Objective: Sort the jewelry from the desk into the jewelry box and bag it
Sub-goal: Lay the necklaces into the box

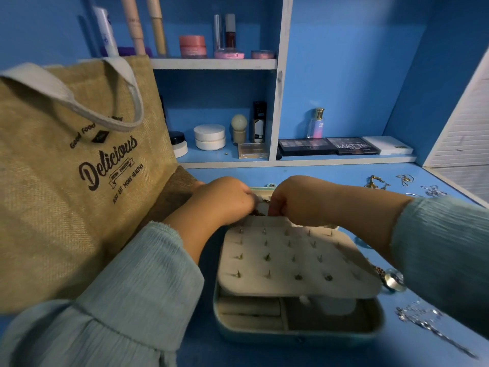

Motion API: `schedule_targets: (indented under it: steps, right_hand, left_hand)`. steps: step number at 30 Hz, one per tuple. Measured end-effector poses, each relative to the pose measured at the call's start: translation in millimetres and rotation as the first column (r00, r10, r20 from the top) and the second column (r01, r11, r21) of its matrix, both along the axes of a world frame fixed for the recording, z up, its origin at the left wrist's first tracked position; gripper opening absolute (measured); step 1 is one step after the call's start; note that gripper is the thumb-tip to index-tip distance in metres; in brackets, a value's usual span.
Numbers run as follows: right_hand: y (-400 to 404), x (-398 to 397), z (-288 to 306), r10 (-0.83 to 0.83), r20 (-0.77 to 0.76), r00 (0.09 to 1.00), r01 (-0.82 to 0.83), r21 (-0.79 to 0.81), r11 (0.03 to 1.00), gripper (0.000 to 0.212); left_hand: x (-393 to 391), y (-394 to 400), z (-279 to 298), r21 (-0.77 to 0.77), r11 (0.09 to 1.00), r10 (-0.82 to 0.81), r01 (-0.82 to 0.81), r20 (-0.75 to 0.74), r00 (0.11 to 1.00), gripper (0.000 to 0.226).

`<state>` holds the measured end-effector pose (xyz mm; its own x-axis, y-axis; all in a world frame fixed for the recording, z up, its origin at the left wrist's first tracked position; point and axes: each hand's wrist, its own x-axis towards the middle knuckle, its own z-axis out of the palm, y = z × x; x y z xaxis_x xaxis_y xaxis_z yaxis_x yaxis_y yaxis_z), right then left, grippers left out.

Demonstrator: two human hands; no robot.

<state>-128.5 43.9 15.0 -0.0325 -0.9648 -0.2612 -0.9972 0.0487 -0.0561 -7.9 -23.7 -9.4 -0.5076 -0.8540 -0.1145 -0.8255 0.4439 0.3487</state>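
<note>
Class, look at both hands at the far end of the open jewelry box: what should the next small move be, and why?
Probably lower the dark chain into the far part of the jewelry box and let go. Both the left hand and the right hand seem to pinch it there, right over the box, while more jewelry waits on the desk to the right.

Cosmetics (192,46) on blue shelves (213,64)

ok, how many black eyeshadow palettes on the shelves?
2. Left black eyeshadow palette and MATTE-lettered black eyeshadow palette lie side by side on the blue lower shelf, right bay, beside a white flat box. None looks hidden.
</note>
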Motion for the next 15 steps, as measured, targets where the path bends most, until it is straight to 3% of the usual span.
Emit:
schedule_targets:
  steps: [7,11,15]
  right_hand:
    - [-3,3,6,0.037,0.014,0.999,-0.039,0.103,0.994,0.032]
    - [-1,2,10,0.03,0.131,0.991,-0.043,0.099,0.994,0.035]
    - [2,-9,12,-0.061,0.336,0.94,0.076,-0.032,0.997,0.04]
  left_hand:
    - [0,-2,-1,-0.03,1.0,-0.006,0.008,0.068,0.998,0.037]
    - [1,-5,-3,-0.057,0.998,-0.026,0.03,0.063,0.998,0.037]
    - [2,-5,-4,-0.091,0.995,-0.036,0.041,0.063,0.997,0.036]
